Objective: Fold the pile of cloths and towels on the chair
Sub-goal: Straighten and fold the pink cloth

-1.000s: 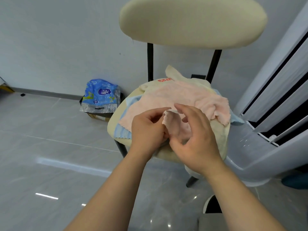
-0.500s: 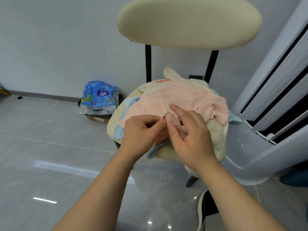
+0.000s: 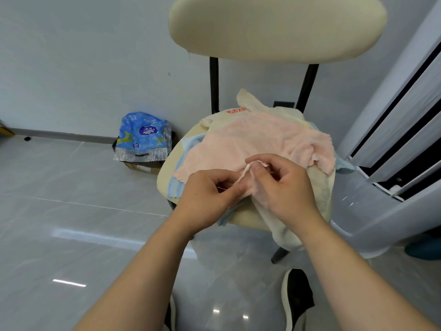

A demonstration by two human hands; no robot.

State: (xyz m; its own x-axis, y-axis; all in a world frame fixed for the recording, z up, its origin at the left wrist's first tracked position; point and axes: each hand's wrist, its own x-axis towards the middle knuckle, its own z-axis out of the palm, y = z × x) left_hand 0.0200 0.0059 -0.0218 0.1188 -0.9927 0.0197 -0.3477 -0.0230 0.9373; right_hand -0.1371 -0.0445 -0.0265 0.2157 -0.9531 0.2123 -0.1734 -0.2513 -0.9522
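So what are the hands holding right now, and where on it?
Both hands pinch the pink cloth at its near edge: the left hand and the right hand grip the same bunched hem, close together over the chair seat.

- The pink cloth (image 3: 257,142) lies rumpled on top of my pile on the chair (image 3: 274,27) seat, its near edge lifted and bunched.
- A cream towel (image 3: 319,187) with red lettering lies beneath it and droops over the seat's front right.
- A light blue cloth (image 3: 176,187) peeks out underneath on the left.
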